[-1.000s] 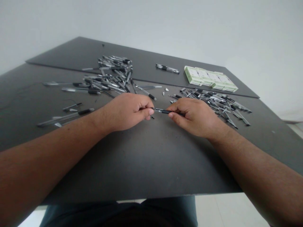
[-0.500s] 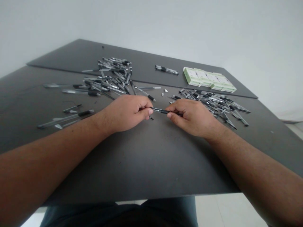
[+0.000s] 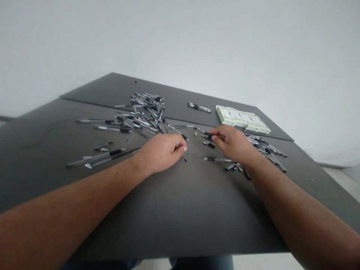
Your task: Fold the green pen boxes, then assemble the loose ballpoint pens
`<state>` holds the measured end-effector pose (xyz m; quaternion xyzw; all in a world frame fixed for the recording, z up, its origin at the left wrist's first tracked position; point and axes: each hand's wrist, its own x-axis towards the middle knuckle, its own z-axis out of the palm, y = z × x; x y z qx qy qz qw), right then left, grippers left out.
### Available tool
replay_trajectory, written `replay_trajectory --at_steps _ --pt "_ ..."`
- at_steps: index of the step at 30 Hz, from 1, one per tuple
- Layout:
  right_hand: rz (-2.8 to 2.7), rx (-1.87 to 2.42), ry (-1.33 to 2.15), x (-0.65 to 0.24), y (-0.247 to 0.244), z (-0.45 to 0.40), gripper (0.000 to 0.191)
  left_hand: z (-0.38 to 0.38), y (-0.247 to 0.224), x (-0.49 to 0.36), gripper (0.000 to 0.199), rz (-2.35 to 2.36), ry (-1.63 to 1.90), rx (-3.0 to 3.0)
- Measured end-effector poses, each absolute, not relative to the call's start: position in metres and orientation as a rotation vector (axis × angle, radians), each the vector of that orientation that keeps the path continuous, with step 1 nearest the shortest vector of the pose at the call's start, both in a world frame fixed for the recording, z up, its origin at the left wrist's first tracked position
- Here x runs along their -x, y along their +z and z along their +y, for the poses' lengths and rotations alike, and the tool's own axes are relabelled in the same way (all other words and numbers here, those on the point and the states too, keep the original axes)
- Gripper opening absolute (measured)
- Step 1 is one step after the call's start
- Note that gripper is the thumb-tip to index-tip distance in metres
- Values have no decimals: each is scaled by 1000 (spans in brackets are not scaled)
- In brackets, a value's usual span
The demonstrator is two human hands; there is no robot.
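In the head view, my right hand (image 3: 232, 142) pinches a black-gripped pen (image 3: 203, 131) by its grip, its far end pointing left. My left hand (image 3: 161, 153) hovers to the left, apart from that pen, with thumb and fingertips pressed together. What they hold, if anything, is too small to make out. A thin dark pen part (image 3: 183, 159) sticks out below the left fingertips. Under and beside my right hand lie loose pens (image 3: 267, 148), partly hidden by the hand and wrist, and several small pen pieces (image 3: 237, 167).
A large pile of pens (image 3: 146, 116) spreads behind my left hand. More pens (image 3: 95, 158) lie beside my left forearm. A few pens (image 3: 199, 107) and white-and-green boxes (image 3: 243, 119) sit on the raised back panel of the grey table (image 3: 180, 213). A small white piece (image 3: 196, 134) lies between.
My left hand has let go of the pen's end. My right hand has drawn the pen away to the right, uncovering small pieces beneath. The camera view has tilted upward.
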<state>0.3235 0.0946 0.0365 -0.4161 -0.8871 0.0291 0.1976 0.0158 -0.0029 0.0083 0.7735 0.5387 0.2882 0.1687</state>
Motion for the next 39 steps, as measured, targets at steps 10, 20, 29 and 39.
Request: replay_trajectory --at_steps 10,20,29,39 --pt "-2529 1667 -81 -265 35 253 37 -7 20 -23 17 1545 594 -2320" --pt "-2464 1787 -201 -245 17 315 41 -9 23 -25 22 1494 496 -2411" --pt "-2521 1577 -155 -253 34 233 31 -6 21 -24 22 1515 580 -2386" --pt "-2657 1445 166 -320 66 77 19 -1 12 -17 20 1506 788 -2440"
